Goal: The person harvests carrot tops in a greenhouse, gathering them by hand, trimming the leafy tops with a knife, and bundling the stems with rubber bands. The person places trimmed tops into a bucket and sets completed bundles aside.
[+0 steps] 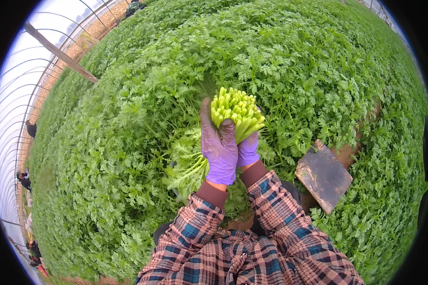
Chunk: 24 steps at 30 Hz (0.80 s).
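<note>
Both my hands wear purple gloves, soiled on the fingers. Together they clasp a thick bunch of cut leafy-green stems [237,108], its pale cut ends pointing up and away from me. My left hand [219,149] wraps the near left side, with its thumb pressed on the stems. Behind the bunch on the right, my right hand [249,148] grips it, partly hidden by the stems and the left hand. Loose cut greens [190,160] with pale stalks lie just left of my wrists. Leaves of the held bunch are largely hidden beneath my hands.
Dense rows of lobed-leaf greens [128,142] surround me. A dark, dirt-marked square board [324,176] lies at my right beside bare soil [346,155]. A slanted wooden post [60,53] rises at upper left, near the hooped plastic greenhouse wall [14,92]. Other people [24,180] are at the far left edge.
</note>
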### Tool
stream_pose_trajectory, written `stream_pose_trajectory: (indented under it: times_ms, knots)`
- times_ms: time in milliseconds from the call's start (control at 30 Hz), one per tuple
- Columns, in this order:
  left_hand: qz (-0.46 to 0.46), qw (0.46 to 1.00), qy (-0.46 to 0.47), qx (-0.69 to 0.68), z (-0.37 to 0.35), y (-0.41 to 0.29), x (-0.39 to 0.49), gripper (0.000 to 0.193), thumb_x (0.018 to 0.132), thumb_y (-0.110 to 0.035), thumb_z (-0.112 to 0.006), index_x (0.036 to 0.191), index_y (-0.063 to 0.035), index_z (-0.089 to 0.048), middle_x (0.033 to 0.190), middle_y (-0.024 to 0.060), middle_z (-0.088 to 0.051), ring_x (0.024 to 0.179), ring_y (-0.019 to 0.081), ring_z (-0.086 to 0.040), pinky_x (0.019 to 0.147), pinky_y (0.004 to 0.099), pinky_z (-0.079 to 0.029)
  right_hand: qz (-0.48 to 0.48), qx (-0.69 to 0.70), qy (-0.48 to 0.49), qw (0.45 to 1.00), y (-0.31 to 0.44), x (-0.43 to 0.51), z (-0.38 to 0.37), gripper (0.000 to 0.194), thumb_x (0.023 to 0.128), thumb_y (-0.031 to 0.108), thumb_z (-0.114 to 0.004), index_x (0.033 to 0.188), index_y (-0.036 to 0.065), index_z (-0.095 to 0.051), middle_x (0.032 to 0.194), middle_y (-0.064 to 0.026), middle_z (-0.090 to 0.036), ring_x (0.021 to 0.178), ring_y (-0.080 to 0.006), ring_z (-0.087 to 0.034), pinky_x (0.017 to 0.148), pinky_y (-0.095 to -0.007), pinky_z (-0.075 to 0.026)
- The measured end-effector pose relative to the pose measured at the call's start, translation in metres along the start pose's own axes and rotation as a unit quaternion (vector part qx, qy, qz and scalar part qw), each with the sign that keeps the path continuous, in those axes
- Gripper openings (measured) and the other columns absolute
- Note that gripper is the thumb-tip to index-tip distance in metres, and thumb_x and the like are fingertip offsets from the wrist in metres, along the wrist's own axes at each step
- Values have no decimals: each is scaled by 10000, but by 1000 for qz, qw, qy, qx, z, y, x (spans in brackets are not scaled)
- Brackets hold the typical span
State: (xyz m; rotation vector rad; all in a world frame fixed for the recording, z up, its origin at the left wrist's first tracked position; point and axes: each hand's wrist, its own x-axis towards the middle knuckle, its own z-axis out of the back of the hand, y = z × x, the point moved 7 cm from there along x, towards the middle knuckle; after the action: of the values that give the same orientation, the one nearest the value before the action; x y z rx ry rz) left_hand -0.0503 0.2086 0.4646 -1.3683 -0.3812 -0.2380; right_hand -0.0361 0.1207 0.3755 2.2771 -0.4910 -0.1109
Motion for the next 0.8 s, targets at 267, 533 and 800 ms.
stream_pose_trajectory:
  times_ms: [267,533,800]
  knots:
    - [18,998,55,-22,-6,28,20,768,925,-641,-388,1463,-103,-284,1410,189,-424,1248,308,-475,1021,379,-380,19,32,-55,998,-10,15,22,739,889,639,-472,1372,81,-427,1329,-93,-539,1163,-250,-561,985,-380,-462]
    - [12,992,42,-120,-10,32,-9,1208,622,-240,-895,1504,-84,-85,1464,139,-330,1314,272,-387,1068,370,-364,-89,181,29,979,-11,19,-6,866,883,692,-425,1381,-13,-367,1341,-157,-495,1201,-275,-503,1043,-360,-402]
    - [128,945,53,-298,26,29,14,781,722,-133,-831,1359,-67,-385,1256,73,-557,1127,204,-558,973,333,-464,-165,-72,-4,984,11,17,5,826,862,714,-444,1262,-2,-544,1233,-129,-599,1107,-247,-575,990,-375,-414]
